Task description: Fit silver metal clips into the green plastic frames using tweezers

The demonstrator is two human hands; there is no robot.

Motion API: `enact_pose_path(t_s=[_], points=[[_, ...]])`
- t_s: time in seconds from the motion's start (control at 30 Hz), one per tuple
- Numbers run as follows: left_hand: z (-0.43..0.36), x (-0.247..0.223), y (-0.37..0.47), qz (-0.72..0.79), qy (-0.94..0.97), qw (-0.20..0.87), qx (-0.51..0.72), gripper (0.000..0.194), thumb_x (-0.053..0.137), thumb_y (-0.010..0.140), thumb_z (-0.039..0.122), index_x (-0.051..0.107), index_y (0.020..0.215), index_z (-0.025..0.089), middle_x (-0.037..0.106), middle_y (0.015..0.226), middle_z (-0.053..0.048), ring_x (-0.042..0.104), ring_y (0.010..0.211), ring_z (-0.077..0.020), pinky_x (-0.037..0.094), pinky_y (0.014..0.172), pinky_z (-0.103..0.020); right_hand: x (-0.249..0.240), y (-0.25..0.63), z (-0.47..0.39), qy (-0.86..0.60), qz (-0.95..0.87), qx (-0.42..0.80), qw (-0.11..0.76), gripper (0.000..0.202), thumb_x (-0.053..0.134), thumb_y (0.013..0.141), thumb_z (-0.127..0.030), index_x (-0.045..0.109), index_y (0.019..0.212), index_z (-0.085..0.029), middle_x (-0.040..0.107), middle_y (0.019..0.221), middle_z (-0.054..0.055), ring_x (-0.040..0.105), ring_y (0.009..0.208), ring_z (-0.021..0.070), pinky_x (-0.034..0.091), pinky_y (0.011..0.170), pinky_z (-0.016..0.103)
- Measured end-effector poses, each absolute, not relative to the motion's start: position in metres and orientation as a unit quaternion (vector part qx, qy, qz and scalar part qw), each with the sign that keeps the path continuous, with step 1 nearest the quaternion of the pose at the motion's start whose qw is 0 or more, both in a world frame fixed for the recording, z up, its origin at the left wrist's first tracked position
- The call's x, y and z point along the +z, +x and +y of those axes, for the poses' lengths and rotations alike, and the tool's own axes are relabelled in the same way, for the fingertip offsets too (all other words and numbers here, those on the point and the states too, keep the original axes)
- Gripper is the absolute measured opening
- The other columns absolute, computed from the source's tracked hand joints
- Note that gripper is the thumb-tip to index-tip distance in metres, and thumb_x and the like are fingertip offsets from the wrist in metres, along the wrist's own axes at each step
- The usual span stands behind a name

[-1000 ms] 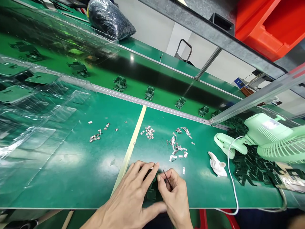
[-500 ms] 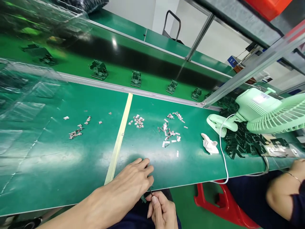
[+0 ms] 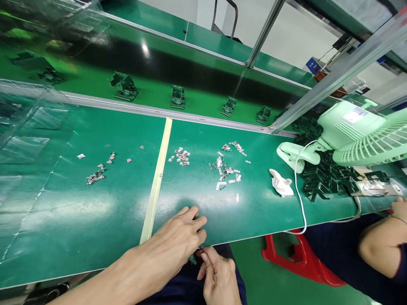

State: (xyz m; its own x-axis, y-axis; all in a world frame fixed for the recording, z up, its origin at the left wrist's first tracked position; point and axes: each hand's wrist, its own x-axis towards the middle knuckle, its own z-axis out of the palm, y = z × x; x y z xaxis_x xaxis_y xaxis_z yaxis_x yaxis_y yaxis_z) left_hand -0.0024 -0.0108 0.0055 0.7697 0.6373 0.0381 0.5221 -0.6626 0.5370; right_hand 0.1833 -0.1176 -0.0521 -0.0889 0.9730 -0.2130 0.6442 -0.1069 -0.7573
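Note:
My left hand (image 3: 182, 231) is curled at the front edge of the bench, its back to the camera. Under its palm shows a bit of a dark green plastic part (image 3: 192, 259), mostly hidden by the fingers. Just below the edge, my right hand (image 3: 219, 271) pinches a thin dark piece (image 3: 201, 248) between thumb and fingers, against the left hand. Beyond my hands lie a scattered group of small flat metal pieces (image 3: 225, 171) and a tighter pile of small metal pieces (image 3: 182, 156).
Yellow tape (image 3: 156, 186) crosses the green bench (image 3: 121, 228). More metal bits (image 3: 95, 176) lie left. Green assemblies (image 3: 177, 96) stand on the belt behind a metal rail. Rightward are a white cloth (image 3: 281, 183), a fan (image 3: 349, 127), its cable, a heap of dark green parts (image 3: 327, 173) and another person's arm (image 3: 381, 245).
The camera view has shifted a little, so the bench and belt sit higher in the picture. Both hands keep nearly the same hold, the right hand slightly closer to the left.

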Motion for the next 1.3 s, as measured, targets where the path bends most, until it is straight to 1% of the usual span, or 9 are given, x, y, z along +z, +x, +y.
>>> enact_pose_path(t_s=[0.1,0.33,0.53,0.67,0.77,0.93,1.0,1.2,1.3], points=[[-0.002,0.012,0.006,0.31,0.921,0.232,0.039,0.022,0.071,0.071,0.012,0.064,0.09,0.02,0.066,0.101,-0.006,0.059,0.102,-0.0313,0.049,0.088,-0.047,-0.046,0.183,-0.117,-0.651,-0.648,0.348,0.188,0.036,0.031,0.107,-0.025,0.067,0.104,-0.02,0.061,0.055,0.0,0.06,0.046,0.0175,0.038,0.054,0.026],[0.004,0.007,0.014,0.303,0.932,0.201,0.009,0.02,0.077,0.069,0.015,0.063,0.082,0.021,0.066,0.092,-0.005,0.057,0.091,-0.0286,0.045,0.075,-0.041,-0.04,0.188,-0.111,-0.595,-0.649,0.411,0.237,0.037,0.029,0.11,-0.025,0.065,0.103,-0.02,0.06,0.069,-0.001,0.058,0.057,0.0143,0.041,0.062,0.025],[-0.005,0.005,0.005,0.317,0.919,0.229,0.044,0.02,0.071,0.071,0.013,0.06,0.084,0.023,0.065,0.098,-0.006,0.059,0.095,-0.0298,0.048,0.08,-0.044,-0.044,0.192,-0.111,-0.588,-0.639,0.436,0.236,0.035,0.03,0.111,-0.026,0.064,0.103,-0.02,0.057,0.071,-0.001,0.056,0.059,0.014,0.041,0.063,0.026],[-0.019,0.002,-0.008,0.338,0.895,0.262,0.128,0.041,0.066,0.076,0.01,0.063,0.114,0.026,0.067,0.121,-0.007,0.058,0.123,-0.0322,0.046,0.105,-0.049,-0.048,0.19,-0.116,-0.585,-0.661,0.411,0.228,0.036,0.029,0.109,-0.022,0.063,0.099,-0.02,0.057,0.069,-0.001,0.055,0.057,0.0146,0.039,0.06,0.027],[-0.021,-0.004,-0.007,0.33,0.895,0.271,0.126,0.048,0.068,0.073,0.013,0.062,0.119,0.025,0.064,0.13,-0.009,0.052,0.133,-0.0345,0.041,0.113,-0.052,-0.053,0.187,-0.12,-0.6,-0.679,0.368,0.211,0.036,0.028,0.105,-0.017,0.064,0.106,-0.018,0.057,0.067,0.0,0.053,0.054,0.0158,0.037,0.056,0.028],[-0.008,-0.015,0.012,0.322,0.914,0.239,0.061,0.018,0.073,0.069,0.019,0.061,0.082,0.023,0.065,0.094,-0.006,0.06,0.099,-0.0311,0.05,0.085,-0.044,-0.058,0.189,-0.12,-0.585,-0.669,0.394,0.233,0.036,0.029,0.107,-0.018,0.065,0.103,-0.019,0.062,0.069,0.001,0.06,0.057,0.0152,0.042,0.06,0.026],[-0.005,-0.016,0.016,0.324,0.92,0.215,0.049,0.018,0.074,0.069,0.02,0.057,0.074,0.023,0.062,0.086,-0.005,0.059,0.09,-0.0293,0.049,0.076,-0.041,-0.056,0.191,-0.118,-0.575,-0.672,0.399,0.241,0.037,0.029,0.107,-0.018,0.066,0.108,-0.019,0.064,0.07,0.001,0.061,0.058,0.0153,0.043,0.06,0.025],[-0.01,-0.013,0.009,0.322,0.915,0.239,0.045,0.036,0.074,0.066,0.023,0.062,0.1,0.022,0.065,0.109,-0.008,0.058,0.103,-0.0309,0.048,0.093,-0.046,-0.044,0.191,-0.124,-0.625,-0.69,0.339,0.134,0.04,0.039,0.099,-0.013,0.067,0.127,-0.022,0.073,0.072,0.004,0.067,0.055,0.0203,0.041,0.056,0.029],[-0.017,-0.016,0.009,0.332,0.915,0.223,0.055,0.028,0.073,0.075,0.03,0.066,0.1,0.021,0.067,0.111,-0.01,0.059,0.103,-0.032,0.047,0.092,-0.047,-0.04,0.194,-0.125,-0.664,-0.699,0.242,0.112,0.035,0.056,0.09,-0.013,0.075,0.115,-0.028,0.075,0.066,0.005,0.068,0.05,0.0233,0.038,0.05,0.03]])
